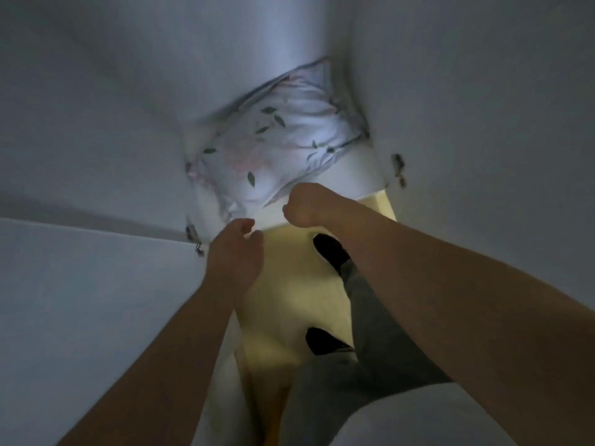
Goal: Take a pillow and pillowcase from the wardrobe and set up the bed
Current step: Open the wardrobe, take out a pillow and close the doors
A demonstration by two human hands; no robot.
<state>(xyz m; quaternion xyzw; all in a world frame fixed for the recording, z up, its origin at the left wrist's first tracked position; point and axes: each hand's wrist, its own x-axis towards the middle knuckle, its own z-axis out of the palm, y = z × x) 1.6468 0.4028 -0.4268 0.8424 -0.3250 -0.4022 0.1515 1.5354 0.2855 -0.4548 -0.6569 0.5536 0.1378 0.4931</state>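
A white pillow in a case printed with green leaves and pale pink lies on the white bottom shelf of the open wardrobe, leaning into the back corner. My right hand is closed in a fist on the pillow's near corner. My left hand hovers just in front of the shelf's front edge, below the pillow, with its fingers loosely curled and apart, holding nothing. No separate pillowcase shows.
White wardrobe doors stand open on the left and right, with metal hinges beside the opening. Below lie the yellowish floor and my feet in black socks.
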